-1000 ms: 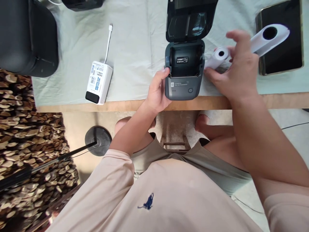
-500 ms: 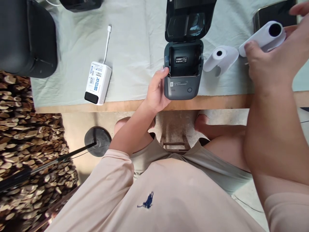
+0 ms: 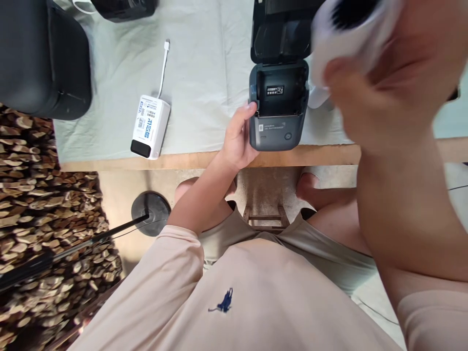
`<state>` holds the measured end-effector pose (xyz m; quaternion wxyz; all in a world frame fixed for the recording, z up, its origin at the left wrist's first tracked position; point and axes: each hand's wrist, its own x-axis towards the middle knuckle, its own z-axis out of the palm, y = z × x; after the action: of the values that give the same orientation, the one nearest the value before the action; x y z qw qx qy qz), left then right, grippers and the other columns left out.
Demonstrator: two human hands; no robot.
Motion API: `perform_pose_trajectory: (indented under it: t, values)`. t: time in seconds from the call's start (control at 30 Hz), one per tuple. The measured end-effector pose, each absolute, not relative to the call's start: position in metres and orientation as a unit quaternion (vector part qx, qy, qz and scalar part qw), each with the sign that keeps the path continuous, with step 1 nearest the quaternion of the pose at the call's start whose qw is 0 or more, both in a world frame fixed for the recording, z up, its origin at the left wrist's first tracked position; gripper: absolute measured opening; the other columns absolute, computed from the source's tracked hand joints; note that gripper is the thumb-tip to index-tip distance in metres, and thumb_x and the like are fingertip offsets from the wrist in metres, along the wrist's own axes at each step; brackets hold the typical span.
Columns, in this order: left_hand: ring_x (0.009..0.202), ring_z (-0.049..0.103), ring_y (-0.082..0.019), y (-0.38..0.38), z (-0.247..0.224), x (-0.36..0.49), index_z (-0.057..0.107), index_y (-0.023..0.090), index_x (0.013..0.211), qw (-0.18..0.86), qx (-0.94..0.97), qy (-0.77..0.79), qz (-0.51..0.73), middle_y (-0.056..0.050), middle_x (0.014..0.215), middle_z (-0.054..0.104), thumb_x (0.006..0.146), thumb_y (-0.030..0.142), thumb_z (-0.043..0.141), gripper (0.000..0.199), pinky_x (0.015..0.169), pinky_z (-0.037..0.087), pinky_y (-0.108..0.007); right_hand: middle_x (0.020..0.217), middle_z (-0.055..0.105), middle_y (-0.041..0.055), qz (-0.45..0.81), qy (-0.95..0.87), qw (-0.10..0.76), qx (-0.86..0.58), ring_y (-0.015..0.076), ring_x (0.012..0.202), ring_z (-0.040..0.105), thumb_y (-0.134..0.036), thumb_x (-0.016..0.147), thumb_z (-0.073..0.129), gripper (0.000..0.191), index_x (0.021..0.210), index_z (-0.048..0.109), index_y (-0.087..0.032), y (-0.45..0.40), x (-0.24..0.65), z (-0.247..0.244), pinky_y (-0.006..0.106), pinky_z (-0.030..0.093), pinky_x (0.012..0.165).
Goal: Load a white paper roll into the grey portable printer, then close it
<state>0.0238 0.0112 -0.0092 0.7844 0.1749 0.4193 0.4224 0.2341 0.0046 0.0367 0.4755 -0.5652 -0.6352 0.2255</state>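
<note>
My left hand (image 3: 239, 139) grips the left side of a dark grey label printer (image 3: 280, 127), its thumb on the edge of the bay. The printer's lid (image 3: 281, 39) stands raised, and the bay shows a small printed sticker but no roll. Blurred by motion, my right hand (image 3: 398, 92) is closed on a white paper roll (image 3: 329, 41) with a dark core, held up close to the camera. Behind that hand, a second white paper roll (image 3: 317, 96) lies on the cloth just right of the printer, mostly hidden.
A white power bank (image 3: 151, 126) with a short cable lies left on the cloth-covered table (image 3: 197, 73). A black case (image 3: 69, 63) fills the far left, with another black object (image 3: 124, 7) at the top. Below, a stand's round base (image 3: 155, 219) is on the floor.
My right hand has lifted the paper roll from the right side of the table and carried it left, up toward the camera. My left hand and the printer stay nearly in place.
</note>
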Motion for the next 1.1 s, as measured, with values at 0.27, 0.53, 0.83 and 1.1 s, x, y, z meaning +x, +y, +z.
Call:
perform_pose_trajectory:
  t: [0.27,0.53,0.83,1.1]
  values:
    - [0.159,0.068,-0.031,0.007,-0.008,0.024,0.075,0.026,0.119,0.795,0.211,0.39,0.414,-0.003,0.12,0.085,0.11,0.038,0.061,0.02,0.124,0.066,-0.044,0.118,0.081,0.0002,-0.01,-0.747,0.259,-0.612,0.0301,0.105,0.078,-0.018,0.078,0.07,0.048,0.123,0.07,-0.031,0.005,0.199,0.031,0.047,0.052,0.101]
    - [0.162,0.065,-0.035,0.006,-0.008,0.025,0.074,0.025,0.12,0.798,0.211,0.379,0.418,-0.001,0.125,0.083,0.109,0.033,0.066,0.016,0.124,0.068,-0.049,0.101,0.086,-0.0017,0.073,-0.758,0.239,-0.602,0.0327,0.106,0.079,-0.025,0.086,0.071,0.009,0.091,0.075,-0.031,0.006,0.205,0.03,0.053,0.048,0.1]
    - [0.158,0.066,-0.037,0.007,-0.004,0.021,0.073,0.028,0.105,0.809,0.237,0.349,0.409,-0.006,0.1,0.083,0.108,0.041,0.067,0.014,0.13,0.061,-0.052,0.099,0.086,-0.0034,0.123,-0.769,0.376,-0.502,0.0312,0.113,0.077,-0.039,0.102,0.068,0.026,0.08,0.08,-0.035,-0.006,0.2,0.022,0.057,0.053,0.099]
    - [0.12,0.084,-0.029,0.007,-0.013,0.019,0.073,0.027,0.109,0.782,0.303,0.35,0.416,0.0,0.095,0.079,0.094,0.034,0.083,0.02,0.087,0.067,-0.033,0.094,0.084,-0.0026,0.105,-0.749,0.464,-0.461,0.0278,0.102,0.079,-0.041,0.1,0.068,0.021,0.085,0.081,-0.035,-0.004,0.203,0.015,0.056,0.057,0.1]
